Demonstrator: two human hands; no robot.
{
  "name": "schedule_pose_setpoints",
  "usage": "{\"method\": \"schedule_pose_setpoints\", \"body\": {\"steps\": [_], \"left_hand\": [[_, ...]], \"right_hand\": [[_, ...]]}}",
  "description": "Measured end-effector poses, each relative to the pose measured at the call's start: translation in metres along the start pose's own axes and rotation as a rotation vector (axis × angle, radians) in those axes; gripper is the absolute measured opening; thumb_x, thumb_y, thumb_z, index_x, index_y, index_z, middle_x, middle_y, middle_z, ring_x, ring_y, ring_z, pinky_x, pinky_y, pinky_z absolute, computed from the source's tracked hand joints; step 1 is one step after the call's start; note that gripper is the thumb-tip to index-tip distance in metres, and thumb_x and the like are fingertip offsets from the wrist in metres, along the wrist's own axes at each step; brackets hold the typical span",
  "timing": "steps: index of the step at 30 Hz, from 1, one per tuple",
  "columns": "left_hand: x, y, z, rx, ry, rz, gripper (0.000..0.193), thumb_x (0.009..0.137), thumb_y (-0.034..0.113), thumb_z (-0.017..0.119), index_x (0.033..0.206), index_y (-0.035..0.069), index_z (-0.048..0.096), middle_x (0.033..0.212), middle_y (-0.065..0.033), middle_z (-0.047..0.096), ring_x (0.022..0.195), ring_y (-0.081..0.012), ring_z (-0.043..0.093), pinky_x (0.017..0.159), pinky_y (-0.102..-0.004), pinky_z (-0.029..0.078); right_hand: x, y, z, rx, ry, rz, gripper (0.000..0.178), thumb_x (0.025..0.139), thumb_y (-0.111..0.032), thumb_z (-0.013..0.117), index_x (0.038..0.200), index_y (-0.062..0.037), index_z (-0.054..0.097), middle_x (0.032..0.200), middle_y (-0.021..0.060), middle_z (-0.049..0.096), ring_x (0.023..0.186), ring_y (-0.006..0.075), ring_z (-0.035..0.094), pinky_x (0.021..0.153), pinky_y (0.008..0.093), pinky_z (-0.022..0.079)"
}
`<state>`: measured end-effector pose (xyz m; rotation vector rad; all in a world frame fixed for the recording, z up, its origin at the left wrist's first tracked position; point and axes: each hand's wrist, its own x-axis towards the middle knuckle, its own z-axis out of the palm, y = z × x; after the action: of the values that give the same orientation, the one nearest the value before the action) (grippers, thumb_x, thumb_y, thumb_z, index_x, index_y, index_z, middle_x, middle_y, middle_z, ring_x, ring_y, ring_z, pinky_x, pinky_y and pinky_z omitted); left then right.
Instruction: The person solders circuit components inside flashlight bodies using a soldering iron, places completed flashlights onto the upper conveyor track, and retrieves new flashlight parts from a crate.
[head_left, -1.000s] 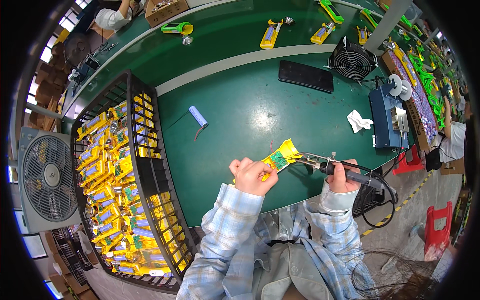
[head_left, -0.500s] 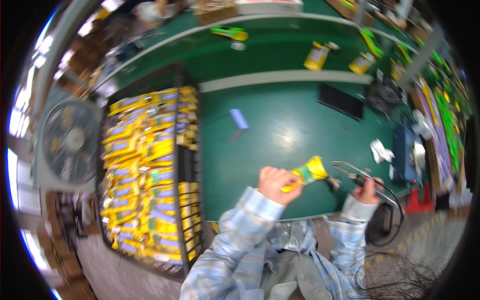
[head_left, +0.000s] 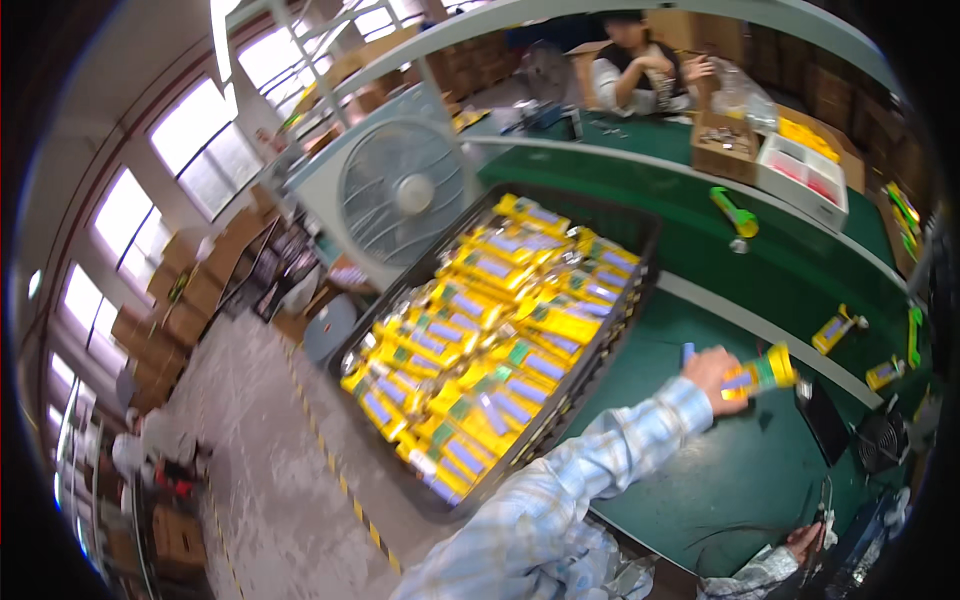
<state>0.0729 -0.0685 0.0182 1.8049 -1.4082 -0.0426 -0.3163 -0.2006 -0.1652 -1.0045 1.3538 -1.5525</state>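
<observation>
My left hand (head_left: 710,377) is closed on the near end of a flat yellow piece (head_left: 768,372) with a metal bit at its far tip. It is held above the green workbench, right of the crate. Close to the bench's front edge, my right hand (head_left: 803,542) is closed on a slim hand tool (head_left: 826,512) with a thin metal end; its exact kind is unclear. A black crate (head_left: 590,400) on the left holds rows of similar yellow pieces (head_left: 480,375) with purple and green patches. Behind my left hand, a small purple piece (head_left: 688,353) lies on the bench.
A large fan (head_left: 415,195) stands behind the crate. On the bench's right are a dark flat tray (head_left: 823,425) and a small black fan (head_left: 882,440). Across the divider, a person (head_left: 640,70) works near a cardboard box (head_left: 724,148) and a white divided box (head_left: 802,180).
My view has swung left toward the crate and fan. The yellow piece, still in my left hand, is now nearer the crate; my right hand stays at the bench front with the tool.
</observation>
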Motion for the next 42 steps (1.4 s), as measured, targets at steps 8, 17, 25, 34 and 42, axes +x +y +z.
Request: {"method": "schedule_pose_setpoints", "body": {"steps": [8, 17, 25, 34, 42], "left_hand": [[0.155, -0.063, 0.043, 0.614, -0.044, 0.007, 0.048, 0.062, 0.049, 0.074, 0.101, 0.022, 0.065, 0.091, -0.0057, 0.059, 0.086, -0.0241, 0.059, 0.069, -0.041, 0.045], [0.199, -0.103, 0.076, 0.686, -0.447, -0.25, 0.056, 0.066, 0.044, 0.075, 0.116, 0.026, 0.058, 0.113, -0.0048, 0.056, 0.111, -0.0244, 0.05, 0.092, -0.0464, 0.028], [0.201, -0.043, 0.012, 0.408, -0.136, -0.161, 0.068, 0.067, 0.044, 0.072, 0.125, 0.018, 0.048, 0.121, -0.0067, 0.053, 0.113, -0.0264, 0.051, 0.09, -0.046, 0.042], [0.049, 0.116, -0.25, -0.167, -0.092, 0.278, 0.042, 0.068, 0.036, 0.074, 0.096, 0.007, 0.066, 0.083, -0.0064, 0.066, 0.078, -0.0155, 0.061, 0.072, -0.0314, 0.046], [-0.176, 0.009, -0.418, 0.824, -0.193, -0.301, 0.035, 0.065, 0.016, 0.071, 0.1, 0.017, 0.066, 0.102, -0.0037, 0.062, 0.103, -0.0238, 0.054, 0.091, -0.0391, 0.036]], "right_hand": [[-0.056, -0.054, 0.029, 0.124, 0.081, 0.021, 0.02, 0.086, -0.013, 0.06, 0.102, -0.0052, 0.052, 0.062, 0.0008, 0.049, 0.043, 0.0063, 0.042, 0.035, 0.0205, 0.032], [-0.065, -0.061, 0.034, 0.121, 0.044, 0.039, 0.021, 0.085, -0.013, 0.062, 0.102, -0.0063, 0.051, 0.059, -0.0007, 0.048, 0.042, 0.0055, 0.039, 0.037, 0.0196, 0.03], [-0.038, -0.037, 0.021, -0.019, 0.062, 0.047, 0.019, 0.086, -0.022, 0.064, 0.099, -0.012, 0.055, 0.061, -0.004, 0.048, 0.043, 0.0026, 0.038, 0.036, 0.0187, 0.027], [0.015, 0.0, 0.003, -0.172, -0.004, -0.032, 0.028, 0.087, -0.034, 0.061, 0.106, -0.0139, 0.058, 0.066, -0.0017, 0.053, 0.049, 0.0066, 0.043, 0.041, 0.0221, 0.036], [0.022, 0.012, -0.005, -0.117, -0.073, -0.002, 0.032, 0.084, -0.035, 0.064, 0.108, -0.0138, 0.062, 0.065, -0.0021, 0.054, 0.05, 0.0064, 0.044, 0.043, 0.02, 0.036]]}}
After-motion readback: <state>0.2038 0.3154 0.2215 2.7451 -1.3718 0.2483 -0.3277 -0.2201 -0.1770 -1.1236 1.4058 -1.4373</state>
